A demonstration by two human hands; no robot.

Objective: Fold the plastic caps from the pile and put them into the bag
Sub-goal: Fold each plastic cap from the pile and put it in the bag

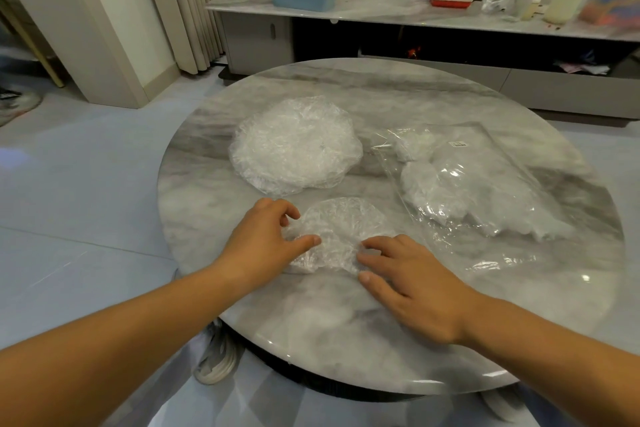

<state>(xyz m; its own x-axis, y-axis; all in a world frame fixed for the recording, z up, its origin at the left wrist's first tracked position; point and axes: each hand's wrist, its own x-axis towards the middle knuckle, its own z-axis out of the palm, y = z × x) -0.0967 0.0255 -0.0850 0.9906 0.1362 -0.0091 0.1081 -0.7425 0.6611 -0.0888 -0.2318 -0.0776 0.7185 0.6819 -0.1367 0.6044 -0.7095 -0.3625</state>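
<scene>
A single plastic cap (339, 229) is lying flat on the marble table (346, 340), just on the near side of the pile (294, 146) of unfolded caps and apart from it, with a strip of bare stone showing between the two. Both hands are working on the near side of the pile as well, one at each end of the cap. The left hand (263, 239) is holding the cap's left rim, its fingers curling in over the edge and its thumb (304, 241) lying across the film, so it looks to be pinching the plastic. The right hand (412, 284) is resting at the cap's near right edge with its fingers (374, 258) fairly straight and slightly spread, their tips pressing the film down onto the table. The cap's wider span seems to be running from hand to hand, though the crumpled outline is making that hard to judge. The clear bag (485, 184), already holding some white folded caps, is lying to the right of the pile, so the right hand is sitting nearer to it. Judging from this, the fold is likely turning on the left rim being carried across toward the pinned right side.
</scene>
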